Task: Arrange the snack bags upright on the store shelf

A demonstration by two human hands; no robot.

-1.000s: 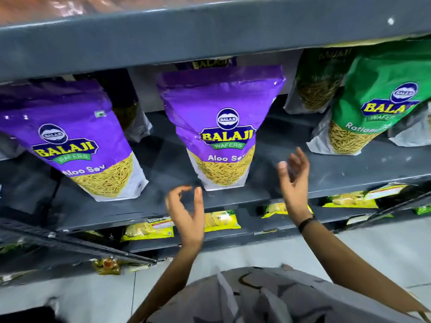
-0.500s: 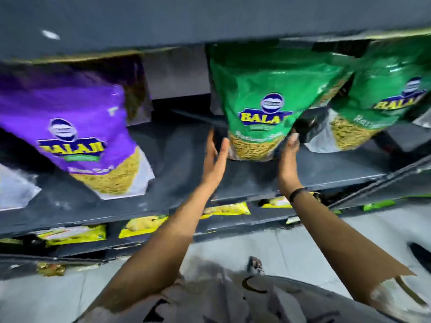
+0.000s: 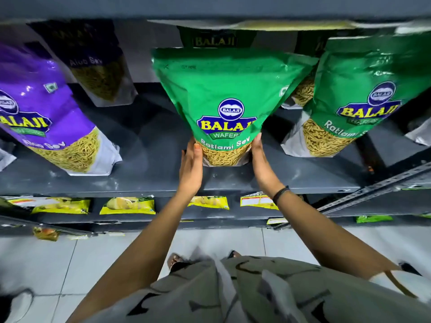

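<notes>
Green Ratlami Sev bag [image 3: 229, 99] is stood near the shelf [image 3: 149, 180] front edge, mid-span, pressed at its base between left hand [image 3: 191, 167] and right hand [image 3: 260, 163]; both grips are flat-palmed, fingers extended, apparently to square it upright without crushing.

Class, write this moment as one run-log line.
left hand: pressed on bag's left edge | right hand: pressed on right edge | green Ratlami Sev bag: upright on grey shelf
</notes>
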